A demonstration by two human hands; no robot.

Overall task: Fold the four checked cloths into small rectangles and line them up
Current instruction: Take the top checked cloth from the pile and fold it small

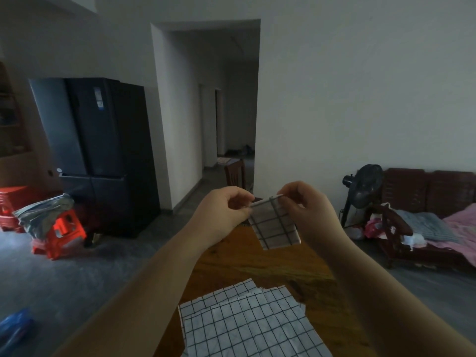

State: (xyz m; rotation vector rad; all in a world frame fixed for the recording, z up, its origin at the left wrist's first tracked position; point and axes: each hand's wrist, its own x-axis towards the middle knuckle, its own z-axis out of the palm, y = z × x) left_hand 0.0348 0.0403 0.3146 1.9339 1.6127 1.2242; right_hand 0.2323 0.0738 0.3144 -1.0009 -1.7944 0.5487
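Fingers (290,200) pinching top, cloth (274,226) hanging below

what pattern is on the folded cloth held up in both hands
The folded cloth is pale with a grid of thin dark lines, a check pattern. The head view shows it.

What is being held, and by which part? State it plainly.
A folded checked cloth, pinched along its top edge: left hand at the left corner, right hand at the right corner.

Setting: a home, dim living room. Evidence: tall dark fridge (103,155), wooden sofa (438,188) with bedding (461,222), standing fan (365,186), red plastic stools (67,228), hallway (231,119) to further rooms.
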